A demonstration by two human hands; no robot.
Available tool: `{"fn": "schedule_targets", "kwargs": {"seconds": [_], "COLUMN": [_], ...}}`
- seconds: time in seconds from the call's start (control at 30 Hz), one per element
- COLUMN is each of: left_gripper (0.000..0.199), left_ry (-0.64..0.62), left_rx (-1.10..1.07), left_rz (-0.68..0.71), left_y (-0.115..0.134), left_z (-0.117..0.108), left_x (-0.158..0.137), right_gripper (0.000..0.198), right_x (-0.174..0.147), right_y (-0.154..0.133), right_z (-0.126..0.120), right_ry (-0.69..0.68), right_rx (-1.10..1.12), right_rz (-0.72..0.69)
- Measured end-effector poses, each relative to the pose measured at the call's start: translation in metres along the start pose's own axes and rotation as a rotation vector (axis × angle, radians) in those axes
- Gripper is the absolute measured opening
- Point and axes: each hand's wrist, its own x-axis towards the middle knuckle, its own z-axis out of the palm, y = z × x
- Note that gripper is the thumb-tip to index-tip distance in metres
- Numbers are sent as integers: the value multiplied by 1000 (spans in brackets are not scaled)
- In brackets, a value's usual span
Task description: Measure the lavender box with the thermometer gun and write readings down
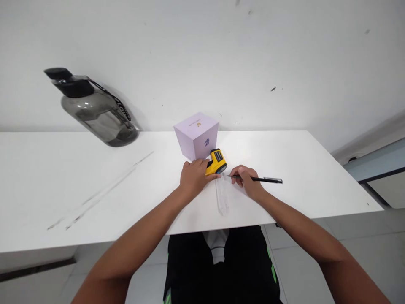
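Note:
My left hand [195, 177] is closed around the grip of a yellow-and-black pistol-shaped device [219, 160], which lies low over the table with a dark label facing up. Between the fingers of my right hand [247, 180] is a black pen [267, 180], its tip pointing left, close to the front end of the device. Whether the tip touches anything is too small to tell. Under both hands, a clear crinkled plastic sleeve [223, 198] stretches toward the table's near edge.
Just behind the device stands a lilac box [202, 136] with small printed logos. A grey see-through water bottle [101, 114] with a black lid stands at the left, by the wall. The white table [133, 198] has dark streaks on its left part.

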Motion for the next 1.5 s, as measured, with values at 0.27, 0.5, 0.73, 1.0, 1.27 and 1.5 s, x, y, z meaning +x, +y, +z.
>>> {"fn": "schedule_targets", "kwargs": {"seconds": [0.27, 0.5, 0.73, 1.0, 1.27, 1.5], "left_gripper": [60, 60, 58, 56, 54, 54], "left_ry": [-35, -13, -24, -18, -26, -21], "left_rx": [-32, -30, -14, 3, 21, -2], "left_rz": [-6, 7, 22, 30, 19, 15], "left_y": [-2, -1, 1, 2, 5, 5], "left_z": [1, 3, 0, -1, -4, -4], "left_x": [2, 0, 0, -1, -2, -2], "right_gripper": [42, 43, 43, 42, 42, 43], "right_x": [3, 2, 3, 4, 4, 3], "right_y": [-1, 4, 5, 3, 4, 5], "right_z": [1, 1, -1, 1, 0, 0], "right_ry": [-87, -84, -110, -91, -94, -75], "right_rx": [-291, -338, -314, -324, -327, -341], "right_rz": [79, 51, 60, 49, 41, 35]}}
